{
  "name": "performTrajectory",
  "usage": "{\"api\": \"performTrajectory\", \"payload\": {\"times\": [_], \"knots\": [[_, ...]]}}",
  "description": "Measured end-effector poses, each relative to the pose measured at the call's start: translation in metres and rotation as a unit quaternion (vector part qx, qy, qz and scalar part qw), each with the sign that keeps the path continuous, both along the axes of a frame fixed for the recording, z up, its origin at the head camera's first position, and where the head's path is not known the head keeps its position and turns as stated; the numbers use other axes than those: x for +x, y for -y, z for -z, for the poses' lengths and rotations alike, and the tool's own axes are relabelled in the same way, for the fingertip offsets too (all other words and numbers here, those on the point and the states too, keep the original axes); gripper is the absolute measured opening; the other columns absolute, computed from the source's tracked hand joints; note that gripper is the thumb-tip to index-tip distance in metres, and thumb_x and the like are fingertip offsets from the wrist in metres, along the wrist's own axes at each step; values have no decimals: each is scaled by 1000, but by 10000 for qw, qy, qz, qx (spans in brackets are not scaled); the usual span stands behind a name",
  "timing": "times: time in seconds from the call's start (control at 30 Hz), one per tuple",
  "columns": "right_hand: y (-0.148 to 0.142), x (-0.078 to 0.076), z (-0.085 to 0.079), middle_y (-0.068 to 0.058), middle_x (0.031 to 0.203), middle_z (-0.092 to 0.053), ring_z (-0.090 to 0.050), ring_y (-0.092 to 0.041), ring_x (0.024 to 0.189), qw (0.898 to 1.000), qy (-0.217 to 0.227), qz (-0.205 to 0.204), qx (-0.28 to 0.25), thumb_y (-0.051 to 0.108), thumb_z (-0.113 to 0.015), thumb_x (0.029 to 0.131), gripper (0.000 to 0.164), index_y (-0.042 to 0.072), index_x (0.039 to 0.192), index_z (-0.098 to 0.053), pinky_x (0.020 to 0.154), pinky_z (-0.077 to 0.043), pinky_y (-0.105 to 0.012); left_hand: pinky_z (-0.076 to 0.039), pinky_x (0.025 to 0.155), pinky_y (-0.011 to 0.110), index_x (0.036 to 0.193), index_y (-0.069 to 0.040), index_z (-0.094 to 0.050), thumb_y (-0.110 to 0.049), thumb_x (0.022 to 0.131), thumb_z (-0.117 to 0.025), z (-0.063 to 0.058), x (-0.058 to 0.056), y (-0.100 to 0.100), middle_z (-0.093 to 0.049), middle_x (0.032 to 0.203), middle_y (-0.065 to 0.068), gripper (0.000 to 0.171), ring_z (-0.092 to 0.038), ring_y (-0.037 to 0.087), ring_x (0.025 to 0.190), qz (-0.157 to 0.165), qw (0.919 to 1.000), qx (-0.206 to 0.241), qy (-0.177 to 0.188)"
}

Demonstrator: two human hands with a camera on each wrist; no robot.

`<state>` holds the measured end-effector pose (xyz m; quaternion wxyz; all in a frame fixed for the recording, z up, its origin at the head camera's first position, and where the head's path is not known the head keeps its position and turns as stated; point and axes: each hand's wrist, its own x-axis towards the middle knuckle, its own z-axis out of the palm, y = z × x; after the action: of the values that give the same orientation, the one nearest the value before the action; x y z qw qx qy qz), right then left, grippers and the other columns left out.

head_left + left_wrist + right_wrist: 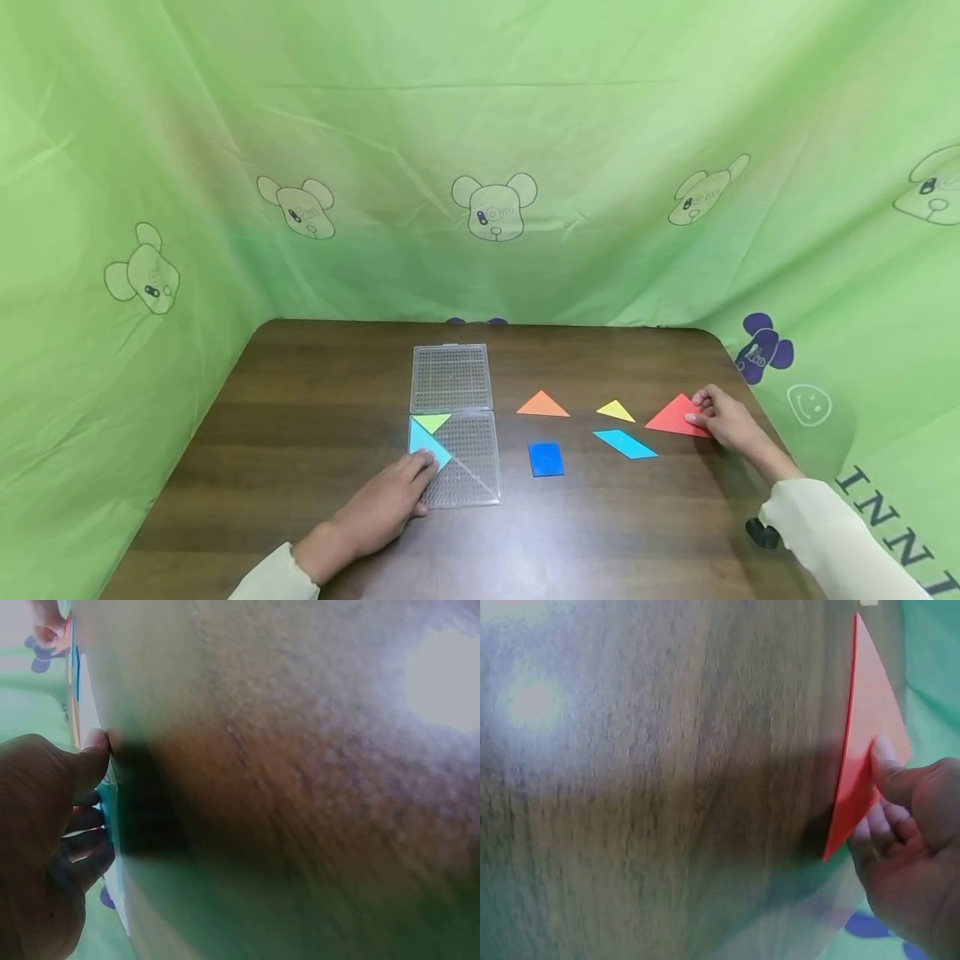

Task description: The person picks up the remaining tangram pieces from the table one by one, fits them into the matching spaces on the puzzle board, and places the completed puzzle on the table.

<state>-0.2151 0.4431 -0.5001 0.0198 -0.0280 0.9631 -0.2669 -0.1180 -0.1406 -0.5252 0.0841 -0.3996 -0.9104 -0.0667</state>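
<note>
My right hand (731, 419) pinches a large red triangle (671, 413) by its right corner. In the right wrist view the thumb lies on the face of the red triangle (864, 712), with the other fingers beneath, and the piece is tilted. At the middle my left hand (386, 500) rests at the left edge of a clear plastic case (480, 467), its fingertips touching a light blue triangle (425, 442) inside. The left wrist view shows the left thumb (96, 754) at the case's edge. A light green triangle (432, 422) lies in the case's upper left corner.
The case's gridded lid (450, 379) lies flat behind it. Between the case and the red triangle are an orange triangle (543, 405), a small yellow triangle (617, 410), a blue square (546, 459) and a blue parallelogram (626, 444). Green cloth (390, 275) surrounds the wooden table (300, 400).
</note>
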Motion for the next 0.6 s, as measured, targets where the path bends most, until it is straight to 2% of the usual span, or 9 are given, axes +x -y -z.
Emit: {"api": "performTrajectory", "payload": {"times": [0.07,0.2,0.43,0.5,0.6], "knots": [[-3,1,1,-14,91,-64,-55,-4,79,9997,-29,-26,-237,7,-75,92,26,-7,104,-56,68,-47,-19,-51,109,42,140,6,-58,-28,94,-71,0,1,1,-57,141,18,58,-57,31,131,29,10000,46,-64],[-11,4,0,-13,91,-66,-51,7,74,9978,-24,-46,-662,3,-71,94,23,-12,107,-59,66,-47,-15,-53,105,41,138,6,-59,-27,92,-73,0,2,0,-58,138,17,59,-58,29,126,121,9996,136,-234],[-16,5,-6,3,88,-70,-56,10,76,9923,49,53,-1240,4,-66,98,26,-17,113,-59,68,-51,-13,-53,106,39,140,6,-57,-27,93,-72,-3,2,0,-57,138,14,59,-57,26,127,73,9998,100,-130],[-14,6,-10,3,89,-72,-57,10,76,9907,104,115,-1351,6,-65,99,30,-19,115,-57,67,-51,-13,-53,106,40,141,6,-56,-27,94,-72,-4,2,0,-56,139,14,59,-56,26,128,57,9999,78,-33],[-9,7,-17,-6,92,-75,-57,10,75,9920,165,174,-1241,11,-65,101,34,-18,117,-58,66,-51,-15,-53,106,40,142,6,-55,-27,94,-71,-5,2,0,-55,140,14,60,-55,26,129,32,9999,44,120]]}}
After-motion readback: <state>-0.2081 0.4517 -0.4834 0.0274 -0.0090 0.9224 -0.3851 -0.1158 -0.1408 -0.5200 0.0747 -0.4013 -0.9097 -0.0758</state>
